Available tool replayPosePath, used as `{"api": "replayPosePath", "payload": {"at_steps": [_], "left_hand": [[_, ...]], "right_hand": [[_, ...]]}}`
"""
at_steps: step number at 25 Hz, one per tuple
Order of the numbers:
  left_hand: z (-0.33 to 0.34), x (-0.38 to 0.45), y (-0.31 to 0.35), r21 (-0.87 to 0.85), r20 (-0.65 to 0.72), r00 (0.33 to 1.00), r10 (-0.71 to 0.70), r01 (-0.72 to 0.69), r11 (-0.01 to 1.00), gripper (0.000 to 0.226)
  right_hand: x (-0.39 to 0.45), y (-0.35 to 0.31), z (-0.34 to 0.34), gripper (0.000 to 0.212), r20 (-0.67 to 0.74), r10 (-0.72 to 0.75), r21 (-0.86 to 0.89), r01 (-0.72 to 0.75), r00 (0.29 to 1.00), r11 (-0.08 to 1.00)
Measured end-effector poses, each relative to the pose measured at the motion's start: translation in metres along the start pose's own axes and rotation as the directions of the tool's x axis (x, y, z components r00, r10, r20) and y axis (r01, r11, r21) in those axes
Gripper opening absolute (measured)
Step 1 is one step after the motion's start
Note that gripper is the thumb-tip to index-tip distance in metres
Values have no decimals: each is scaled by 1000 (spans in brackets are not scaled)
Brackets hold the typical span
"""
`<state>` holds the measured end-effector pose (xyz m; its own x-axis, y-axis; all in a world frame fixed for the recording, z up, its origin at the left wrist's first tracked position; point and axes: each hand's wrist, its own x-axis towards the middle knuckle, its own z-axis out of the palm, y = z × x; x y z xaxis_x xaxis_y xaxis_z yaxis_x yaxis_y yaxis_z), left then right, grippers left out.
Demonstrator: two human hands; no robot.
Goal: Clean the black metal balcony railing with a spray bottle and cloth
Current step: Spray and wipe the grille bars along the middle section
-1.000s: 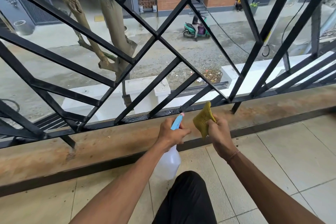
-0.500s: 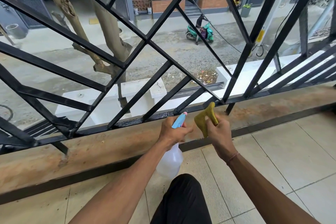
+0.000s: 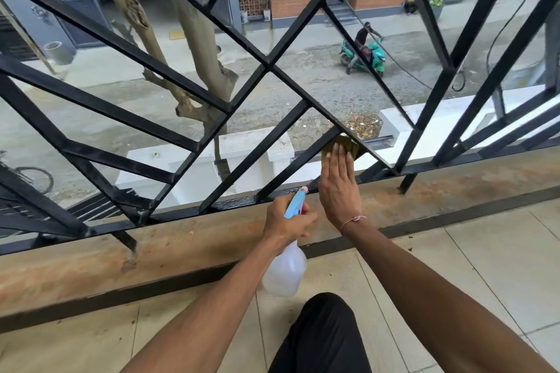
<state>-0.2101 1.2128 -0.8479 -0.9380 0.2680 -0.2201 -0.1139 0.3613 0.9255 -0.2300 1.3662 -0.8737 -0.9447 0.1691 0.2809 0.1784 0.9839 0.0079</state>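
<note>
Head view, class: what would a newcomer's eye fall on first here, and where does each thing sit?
First, the black railing, its diagonal bars crossing the whole upper view. At centre, the right hand presses a yellow cloth flat against a lower bar junction, while the left hand just beside it grips a spray bottle with a blue head. Beyond the bars, a green scooter with a rider stands on the street below.
</note>
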Motion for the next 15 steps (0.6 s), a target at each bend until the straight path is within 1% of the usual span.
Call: {"api": "replayPosePath", "payload": {"at_steps": [1, 2, 4, 5, 6, 8, 9, 10, 11, 12, 13, 15], "left_hand": [[-5, 1, -3, 5, -7, 1000, 2, -2, 1000, 12], [-11, 1, -7, 8, -12, 1000, 0, 0, 1000, 11], [-20, 0, -15, 12, -19, 1000, 0, 0, 1000, 12], [-25, -1, -17, 17, -26, 1000, 4, -3, 1000, 13], [-29, -2, -19, 23, -39, 999, 3, -2, 1000, 15], [-40, -4, -25, 28, -80, 997, -5, 7, 1000, 16], [-45, -5, -28, 28, -107, 994, -9, 12, 1000, 15], [-51, -5, -31, 24, -134, 991, -15, 18, 1000, 13], [-56, -6, -34, 12, -153, 988, -18, 21, 1000, 12], [-60, -6, -35, -2, -166, 986, -17, 17, 1000, 11], [-64, -7, -35, -15, -174, 985, -14, 12, 1000, 10], [-69, -9, -34, -24, -173, 985, -12, 8, 1000, 8]], "right_hand": [[4, -2, 3, 60, 31, 14, -33, -13, 999, 999], [5, -7, 5, 60, 81, -3, -55, 8, 997, 998], [-3, -23, 12, 57, 191, -115, -95, 135, 975, 986], [-9, -32, 14, 59, 232, -164, -111, 193, 959, 975], [-13, -42, 17, 65, 235, -191, -80, 215, 953, 973], [-15, -62, 22, 71, 243, -189, 41, 185, 951, 982], [-14, -71, 23, 66, 241, -220, 123, 195, 945, 973], [-15, -78, 25, 56, 234, -271, 239, 215, 934, 947], [-16, -81, 26, 46, 222, -318, 368, 222, 922, 903], [-18, -82, 25, 42, 189, -359, 458, 241, 914, 856], [-20, -80, 25, 47, 159, -396, 472, 283, 904, 835], [-24, -71, 19, 66, 186, -490, 351, 408, 852, 843]]}}
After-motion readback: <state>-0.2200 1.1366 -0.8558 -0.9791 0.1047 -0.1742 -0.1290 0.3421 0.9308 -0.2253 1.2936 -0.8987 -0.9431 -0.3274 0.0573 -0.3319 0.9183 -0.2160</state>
